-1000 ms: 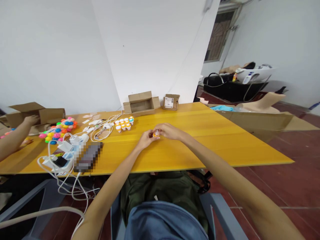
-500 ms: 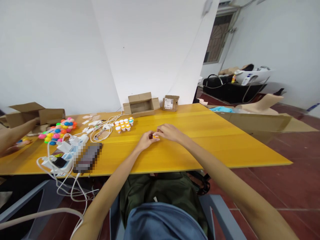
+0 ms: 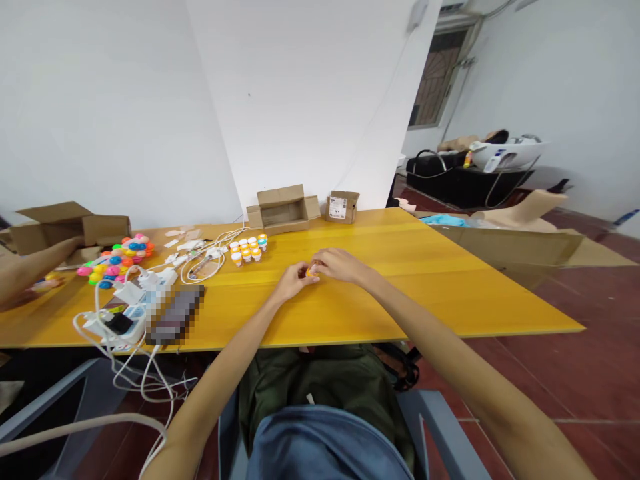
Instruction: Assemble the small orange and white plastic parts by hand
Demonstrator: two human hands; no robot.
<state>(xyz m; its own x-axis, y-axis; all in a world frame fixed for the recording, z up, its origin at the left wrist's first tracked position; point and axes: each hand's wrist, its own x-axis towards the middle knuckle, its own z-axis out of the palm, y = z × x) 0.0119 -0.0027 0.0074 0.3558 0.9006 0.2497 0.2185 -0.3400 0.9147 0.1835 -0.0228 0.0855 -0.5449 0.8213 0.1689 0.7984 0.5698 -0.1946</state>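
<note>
My left hand and my right hand meet over the middle of the table. Both are closed, with the fingertips pinched round a small orange piece. Fingers cover most of it, so its full shape is hidden. Further back and to the left stands a tight group of small white-topped containers with orange bands; one at the group's right has a blue ring.
An open cardboard box and a smaller carton stand by the wall. Leftward lie white cables, a phone, a power strip and several colourful balls. Another person's arm reaches toward a box at far left.
My right fingers have shifted very slightly about the orange piece, while my left hand stays in place. The other person's arm at far left has moved a little.
</note>
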